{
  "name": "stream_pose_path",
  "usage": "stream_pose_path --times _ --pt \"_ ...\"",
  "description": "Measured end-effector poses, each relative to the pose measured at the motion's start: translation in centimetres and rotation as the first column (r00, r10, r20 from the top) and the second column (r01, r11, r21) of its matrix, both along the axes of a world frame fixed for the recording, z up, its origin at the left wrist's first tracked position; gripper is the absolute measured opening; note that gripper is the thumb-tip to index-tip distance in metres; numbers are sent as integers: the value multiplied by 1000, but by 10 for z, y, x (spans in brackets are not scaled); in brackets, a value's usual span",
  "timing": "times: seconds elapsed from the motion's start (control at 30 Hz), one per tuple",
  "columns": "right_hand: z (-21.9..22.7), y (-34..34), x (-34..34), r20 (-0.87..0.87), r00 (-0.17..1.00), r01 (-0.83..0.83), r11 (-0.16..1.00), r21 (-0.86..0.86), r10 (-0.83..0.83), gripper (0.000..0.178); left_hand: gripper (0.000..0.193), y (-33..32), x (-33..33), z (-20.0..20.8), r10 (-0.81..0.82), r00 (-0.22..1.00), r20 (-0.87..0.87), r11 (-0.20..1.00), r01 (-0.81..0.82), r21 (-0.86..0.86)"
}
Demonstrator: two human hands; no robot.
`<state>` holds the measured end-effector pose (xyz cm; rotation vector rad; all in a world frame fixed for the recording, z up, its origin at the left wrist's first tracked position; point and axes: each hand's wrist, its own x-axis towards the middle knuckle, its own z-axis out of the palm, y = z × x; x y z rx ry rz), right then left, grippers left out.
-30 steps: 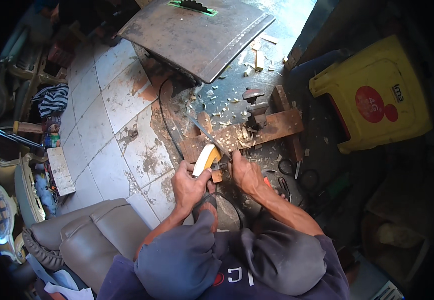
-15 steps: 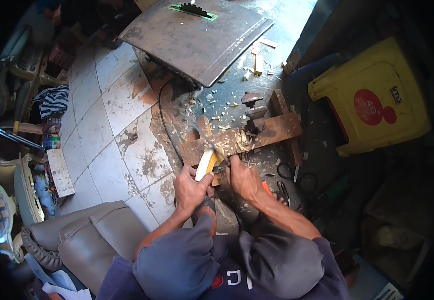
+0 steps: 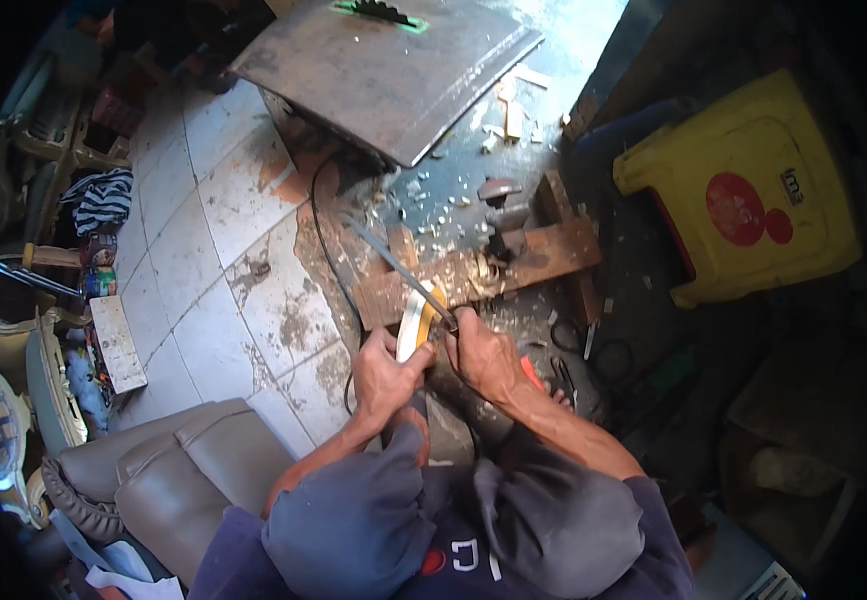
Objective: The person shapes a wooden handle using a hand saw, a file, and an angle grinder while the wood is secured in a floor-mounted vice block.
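At far left, a striped cloth [image 3: 99,200] is heaped above a pale block [image 3: 117,343], both set well apart from the hands. A brown padded cushion [image 3: 189,465] is placed at lower left, beside the left forearm. Beyond the hands, a metal table [image 3: 394,90] is seen, with a toothed blade [image 3: 384,12] projecting through its top.

Near the centre, the curved wooden piece [image 3: 418,325], white on its left face and yellow on its right, is clamped by its near end in the left hand [image 3: 386,375], the thumb being pressed along it; by this grip the far end is left exposed. That end is directed at the near edge of a wooden plank [image 3: 549,256], by which it is presumably steadied; whether the two touch cannot be told. Shavings [image 3: 484,270] are strewn over the plank.

Across the piece, a slender dark tool [image 3: 394,262] is laid obliquely, its tip pointed to the far left. Its near end is enclosed by the right hand [image 3: 484,355], the fingers curled together, presumably so that its angle can be governed.

At right, a yellow plastic stool [image 3: 754,200] is stood apart.
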<state>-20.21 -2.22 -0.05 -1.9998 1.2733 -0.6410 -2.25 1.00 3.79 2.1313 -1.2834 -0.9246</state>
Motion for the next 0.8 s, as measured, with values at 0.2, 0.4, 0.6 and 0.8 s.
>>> stream_pose_path --times 0.2,0.4,0.6,0.8 --pt "-6 -6 -5 -162 986 73 987 140 -50 28 44 -4 -6 -3 8 999 -47 1000 -8 8" --pt "1 0 -6 -63 997 53 987 149 -44 29 44 -5 -10 9 5 999 -37 993 0 118" --pt "2 -11 -5 -132 990 63 979 191 -38 27 46 4 -7 -10 -32 999 -38 998 34 54" --pt "-14 -1 -8 -55 998 30 996 90 -25 27 48 1 -9 -8 -12 999 -46 997 16 78"
